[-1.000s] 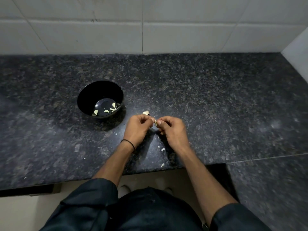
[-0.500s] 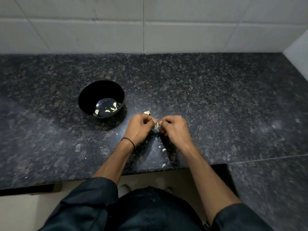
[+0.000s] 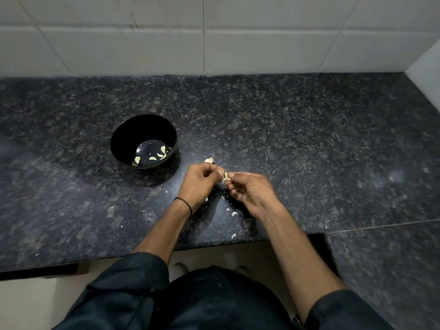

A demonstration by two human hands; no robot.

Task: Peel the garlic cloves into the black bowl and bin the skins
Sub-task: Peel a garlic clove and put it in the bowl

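Pinching one garlic clove (image 3: 225,176) between the fingertips of left hand (image 3: 199,181) and right hand (image 3: 252,192), mid-peel.
Both hands have barely shifted in the last second, so the skin is likely still coming off. Black bowl (image 3: 143,129), holding peeled cloves (image 3: 152,158), sits near left. Skin flakes (image 3: 234,213) lie by the granite counter (image 3: 309,151) front edge. The counter runs wide to the right.
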